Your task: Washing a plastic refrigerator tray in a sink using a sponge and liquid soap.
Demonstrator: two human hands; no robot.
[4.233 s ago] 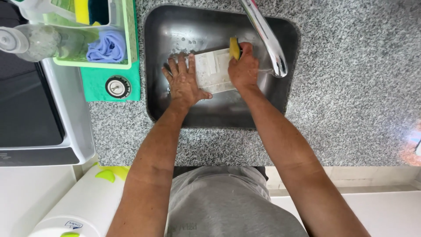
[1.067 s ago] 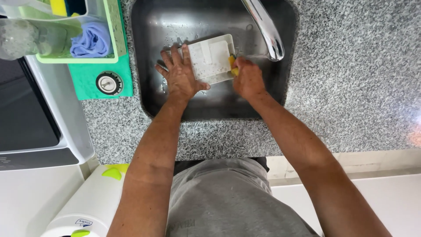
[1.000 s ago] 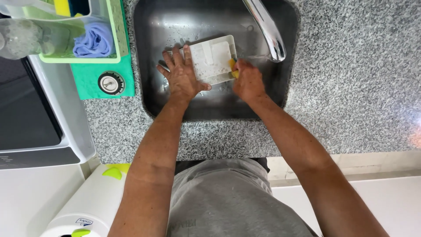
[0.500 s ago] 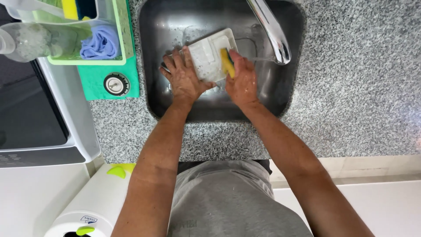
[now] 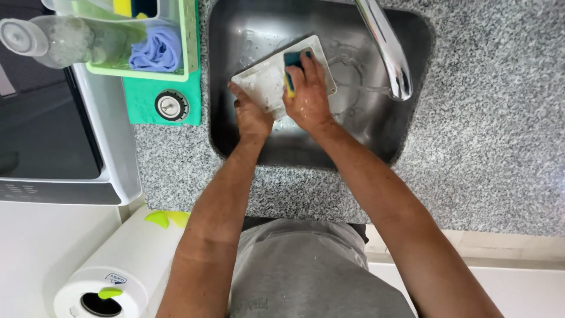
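Sponge [image 5: 292, 66] strokes have moved from the white board's [image 5: 265, 85] edge onto its face, so scrubbing is under way. Right hand [image 5: 307, 97] is closed on the sponge; left hand [image 5: 252, 115] clamps the board's lower-left edge, tilted over the sink [image 5: 353, 147], upper centre.

Speckled grey granite counter [image 5: 488, 147] (evenly daylit) surrounds a steel sink [image 5: 406, 135].
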